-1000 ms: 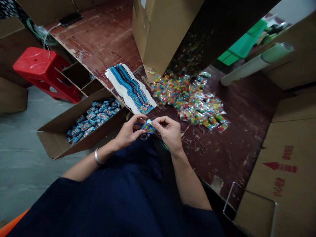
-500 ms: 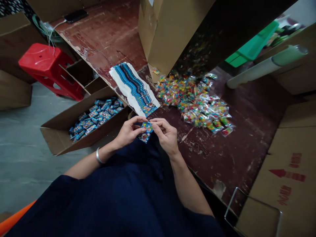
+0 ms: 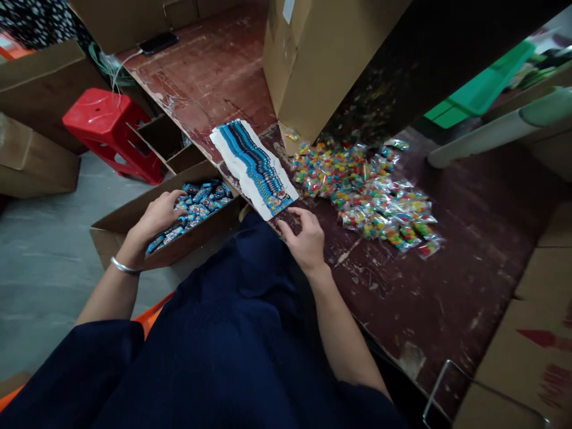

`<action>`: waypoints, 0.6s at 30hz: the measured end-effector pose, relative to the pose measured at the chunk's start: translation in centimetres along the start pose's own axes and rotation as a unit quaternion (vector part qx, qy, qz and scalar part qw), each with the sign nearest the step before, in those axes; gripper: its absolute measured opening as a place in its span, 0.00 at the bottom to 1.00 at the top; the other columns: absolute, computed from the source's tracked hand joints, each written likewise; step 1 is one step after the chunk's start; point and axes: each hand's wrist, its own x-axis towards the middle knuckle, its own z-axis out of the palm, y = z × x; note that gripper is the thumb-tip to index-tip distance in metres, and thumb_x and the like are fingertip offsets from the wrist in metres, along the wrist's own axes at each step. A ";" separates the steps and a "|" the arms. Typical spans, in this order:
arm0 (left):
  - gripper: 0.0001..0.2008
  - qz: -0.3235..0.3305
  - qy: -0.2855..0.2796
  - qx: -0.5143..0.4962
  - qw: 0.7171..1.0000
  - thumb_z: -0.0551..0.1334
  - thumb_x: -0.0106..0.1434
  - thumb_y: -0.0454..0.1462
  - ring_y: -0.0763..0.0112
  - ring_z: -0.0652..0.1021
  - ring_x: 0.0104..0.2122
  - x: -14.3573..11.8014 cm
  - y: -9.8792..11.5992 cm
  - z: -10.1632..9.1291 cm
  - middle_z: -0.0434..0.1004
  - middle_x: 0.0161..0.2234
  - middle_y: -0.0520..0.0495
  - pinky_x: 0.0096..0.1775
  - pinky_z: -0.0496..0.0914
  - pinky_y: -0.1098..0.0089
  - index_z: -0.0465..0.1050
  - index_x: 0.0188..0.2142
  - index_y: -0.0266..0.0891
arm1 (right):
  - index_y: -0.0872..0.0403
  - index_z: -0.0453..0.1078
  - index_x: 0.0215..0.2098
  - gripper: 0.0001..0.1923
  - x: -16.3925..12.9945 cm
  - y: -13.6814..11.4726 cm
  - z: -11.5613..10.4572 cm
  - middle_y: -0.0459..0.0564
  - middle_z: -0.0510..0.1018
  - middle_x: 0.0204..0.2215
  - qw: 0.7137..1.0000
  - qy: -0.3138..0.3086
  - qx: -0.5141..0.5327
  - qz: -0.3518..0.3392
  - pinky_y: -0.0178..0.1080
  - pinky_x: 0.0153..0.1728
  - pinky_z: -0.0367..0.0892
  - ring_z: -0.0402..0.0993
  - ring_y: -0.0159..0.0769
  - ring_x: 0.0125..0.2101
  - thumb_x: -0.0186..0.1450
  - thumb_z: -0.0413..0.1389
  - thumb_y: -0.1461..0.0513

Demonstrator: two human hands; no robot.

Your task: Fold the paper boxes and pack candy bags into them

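Note:
My left hand (image 3: 161, 215) reaches over the long cardboard box (image 3: 120, 223), which holds many small blue printed candy boxes (image 3: 203, 202). Its fingers are apart above the heap, and I see nothing held in them. At the table's edge my right hand (image 3: 307, 241) is open, thumb and fingers apart with nothing between them. Just beyond its fingertips lies a fanned stack of flat blue-and-white printed cartons (image 3: 254, 164). To the right of the stack is a pile of clear bags of colourful candies (image 3: 366, 193).
A tall cardboard box (image 3: 313, 65) stands on the worn red table (image 3: 214, 65) behind the candy bags. On the left is a red stool (image 3: 100, 122). A phone (image 3: 158, 43), a green crate (image 3: 482, 89), a film roll (image 3: 487, 131) and a carton (image 3: 504, 345) are around.
Both hands held a small blue candy box between them. My left hand has moved left to the box of packed ones, and my right hand has opened beside the carton stack.

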 end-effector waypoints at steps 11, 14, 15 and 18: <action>0.19 -0.058 -0.230 -0.466 0.852 0.71 0.63 0.49 0.61 0.85 0.39 0.0 8.0 11.0 0.84 0.42 0.36 0.41 0.78 0.65 0.75 0.40 0.34 | 0.51 0.75 0.38 0.07 0.7 0.7 2.5 0.55 0.85 0.40 0.981 -0.062 -0.134 -0.122 0.45 0.45 0.75 0.82 0.45 0.41 0.73 0.55 0.63; 0.22 -0.108 -0.251 -0.579 0.768 0.71 0.64 0.51 0.58 0.87 0.40 0.2 9.7 12.8 0.84 0.44 0.32 0.42 0.80 0.63 0.72 0.37 0.33 | 0.51 0.75 0.38 0.10 -0.7 0.3 1.5 0.56 0.86 0.44 0.984 -0.008 -0.102 -0.143 0.46 0.49 0.75 0.83 0.44 0.45 0.74 0.53 0.63; 0.21 -0.120 -0.254 -0.602 0.747 0.70 0.65 0.50 0.58 0.87 0.39 0.3 10.3 13.2 0.85 0.43 0.32 0.41 0.80 0.63 0.71 0.37 0.33 | 0.50 0.75 0.39 0.08 -0.9 0.2 1.4 0.56 0.85 0.46 0.984 0.010 -0.101 -0.146 0.48 0.52 0.75 0.82 0.45 0.47 0.74 0.54 0.62; 0.16 -0.159 -0.235 -0.628 0.724 0.67 0.70 0.45 0.61 0.87 0.34 0.4 11.3 14.1 0.85 0.37 0.35 0.37 0.80 0.65 0.71 0.36 0.32 | 0.51 0.73 0.47 0.10 -0.5 0.5 1.6 0.60 0.82 0.53 0.984 0.035 -0.114 -0.135 0.55 0.58 0.72 0.77 0.51 0.56 0.71 0.60 0.56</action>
